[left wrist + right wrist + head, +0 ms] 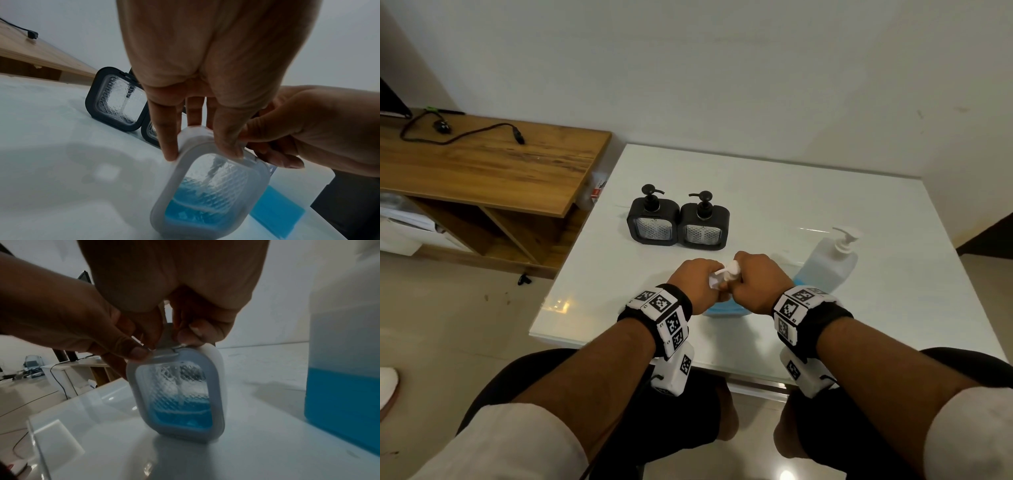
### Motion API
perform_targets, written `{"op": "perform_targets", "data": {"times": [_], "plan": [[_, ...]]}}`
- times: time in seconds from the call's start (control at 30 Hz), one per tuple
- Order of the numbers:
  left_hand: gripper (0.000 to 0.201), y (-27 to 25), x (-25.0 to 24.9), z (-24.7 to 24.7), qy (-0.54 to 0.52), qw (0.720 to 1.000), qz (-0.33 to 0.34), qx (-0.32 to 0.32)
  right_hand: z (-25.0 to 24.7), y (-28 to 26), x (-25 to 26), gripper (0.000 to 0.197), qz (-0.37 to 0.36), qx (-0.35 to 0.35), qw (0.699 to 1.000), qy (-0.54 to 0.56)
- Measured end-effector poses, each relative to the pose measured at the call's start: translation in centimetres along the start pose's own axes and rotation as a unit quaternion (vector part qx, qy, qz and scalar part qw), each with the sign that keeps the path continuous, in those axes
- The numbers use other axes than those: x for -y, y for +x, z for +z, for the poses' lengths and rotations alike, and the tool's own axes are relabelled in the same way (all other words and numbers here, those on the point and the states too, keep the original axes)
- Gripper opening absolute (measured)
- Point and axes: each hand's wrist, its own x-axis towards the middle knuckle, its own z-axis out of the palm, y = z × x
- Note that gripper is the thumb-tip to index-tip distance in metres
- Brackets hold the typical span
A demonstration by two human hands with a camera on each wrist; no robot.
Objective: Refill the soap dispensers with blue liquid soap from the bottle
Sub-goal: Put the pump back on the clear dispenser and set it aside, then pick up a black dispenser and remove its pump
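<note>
White-framed dispenser [207, 191] stands at the near edge of the white glossy table [825, 212], its lower part filled with blue soap. Left hand [697, 279] grips its shoulder from the left: fingers [166, 129] run down the far side, close together, thumb on the near top corner. Right hand [758, 277] curls around the white pump head [727, 270], fingertips pinching at the neck collar [166, 352]. Dispenser's long axis is roughly vertical, tilted slightly; pump nozzle points left toward the left hand. Two black dispensers [677, 219] stand side by side farther back, touching, pumps on, clear windows facing the person. Large translucent refill bottle [828, 260], blue soap in its lower part, stands just right of the right hand with its pump fitted. Wooden desk [482, 157] with a black cable to the left; plain white wall behind; pale tiled floor.
</note>
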Motion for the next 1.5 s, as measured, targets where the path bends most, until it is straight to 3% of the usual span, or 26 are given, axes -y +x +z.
{"op": "perform_targets", "data": {"times": [0.23, 0.33, 0.57, 0.7, 0.8, 0.87, 0.97, 1.07, 1.3, 1.5], "plan": [[0.028, 0.0, 0.1, 0.1, 0.002, 1.0, 0.003, 0.004, -0.4, -0.4, -0.1, 0.029, -0.007, 0.018, 0.999, 0.038], [0.015, 0.1, 0.2, 0.0, 0.006, 1.0, 0.005, 0.011, -0.3, -0.3, 0.3, 0.037, 0.011, 0.013, 0.999, 0.031], [0.007, 0.2, -0.1, 0.1, 0.047, 0.999, 0.007, 0.018, 0.4, -0.1, 1.0, 0.027, 0.048, -0.024, 0.998, 0.022], [0.015, 0.3, -0.5, 0.1, 0.064, 0.998, 0.003, 0.021, 0.2, -0.3, 1.0, 0.026, 0.047, -0.017, 0.998, 0.028], [0.033, 0.8, -0.8, -0.1, 0.082, 0.996, -0.007, 0.039, -0.5, 0.0, 0.8, 0.024, 0.042, -0.005, 0.999, 0.019], [0.025, 1.3, -1.5, -0.4, 0.085, 0.995, -0.001, 0.045, -1.2, 0.4, 0.4, 0.022, 0.042, -0.009, 0.999, 0.013], [0.018, 2.6, -3.0, -1.6, 0.091, 0.995, 0.014, 0.037, -2.7, 1.4, -0.1, 0.026, 0.051, -0.038, 0.997, 0.035], [0.023, 3.9, -3.5, -2.9, 0.068, 0.998, 0.007, 0.004, -4.1, 2.7, -0.6, 0.028, 0.067, -0.077, 0.994, 0.042], [0.042, 5.6, -1.7, -4.1, 0.047, 0.994, -0.076, -0.063, -5.2, 5.0, -2.8, 0.025, 0.166, -0.149, 0.972, 0.079], [0.042, 5.9, -0.8, -3.9, 0.015, 0.99, -0.114, -0.077, -4.6, 6.5, -2.8, 0.025, 0.22, -0.189, 0.944, 0.159]]}}
